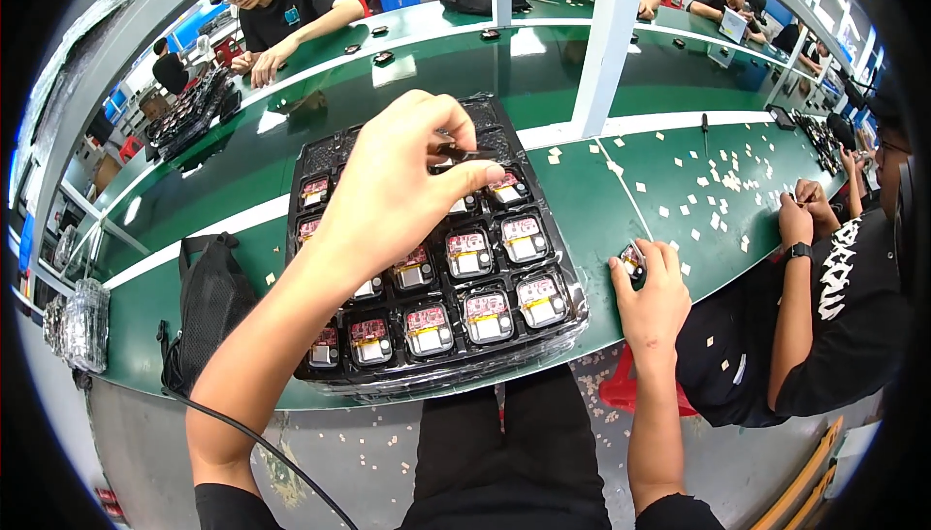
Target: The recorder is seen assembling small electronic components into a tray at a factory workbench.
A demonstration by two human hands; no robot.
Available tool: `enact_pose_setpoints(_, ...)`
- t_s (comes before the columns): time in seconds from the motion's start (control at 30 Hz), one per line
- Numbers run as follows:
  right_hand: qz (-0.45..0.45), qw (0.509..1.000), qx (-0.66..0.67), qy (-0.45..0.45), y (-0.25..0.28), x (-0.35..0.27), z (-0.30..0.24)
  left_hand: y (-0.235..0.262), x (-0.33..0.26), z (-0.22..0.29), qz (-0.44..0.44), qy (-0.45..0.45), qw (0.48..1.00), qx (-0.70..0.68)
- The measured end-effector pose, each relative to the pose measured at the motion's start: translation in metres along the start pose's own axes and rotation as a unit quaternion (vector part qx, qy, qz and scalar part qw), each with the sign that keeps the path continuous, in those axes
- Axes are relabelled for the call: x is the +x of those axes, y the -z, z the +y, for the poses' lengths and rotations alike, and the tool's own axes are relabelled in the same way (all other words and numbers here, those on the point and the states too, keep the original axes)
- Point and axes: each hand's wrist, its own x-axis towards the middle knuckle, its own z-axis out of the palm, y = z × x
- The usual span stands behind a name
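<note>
While the left hand (402,181) hovers above the black tray (325,157), its fingertips pinch a small dark part (454,152). The right hand (652,292) grips a small square unit (633,260) on the green table (601,210), just beside the tray

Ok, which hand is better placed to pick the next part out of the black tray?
Probably the left hand: it hovers right over the black tray, fingers pinching something small and dark. The right hand rests on the green table beside the tray, already holding a small part.
</note>
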Motion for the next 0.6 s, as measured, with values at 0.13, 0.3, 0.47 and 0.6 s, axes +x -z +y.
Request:
enact_pose_setpoints(0.13,0.017,1.0,0.005,0.008,0.001,-0.001,0.001,-0.023,0.038,-0.026,-0.015,-0.047,0.989,0.139)
enact_pose_setpoints(0.3,0.018,1.0,0.01,0.005,0.001,0.0,0.002,-0.035,0.053,-0.031,-0.015,-0.082,0.981,0.175)
enact_pose_setpoints(0.47,0.003,1.0,0.016,-0.007,0.005,0.0,0.001,-0.034,0.046,-0.022,-0.109,-0.026,0.971,0.211)
enact_pose_setpoints(0.6,-0.022,0.999,0.023,0.006,0.009,0.0,0.001,-0.03,0.028,-0.019,-0.104,-0.068,0.949,0.291)
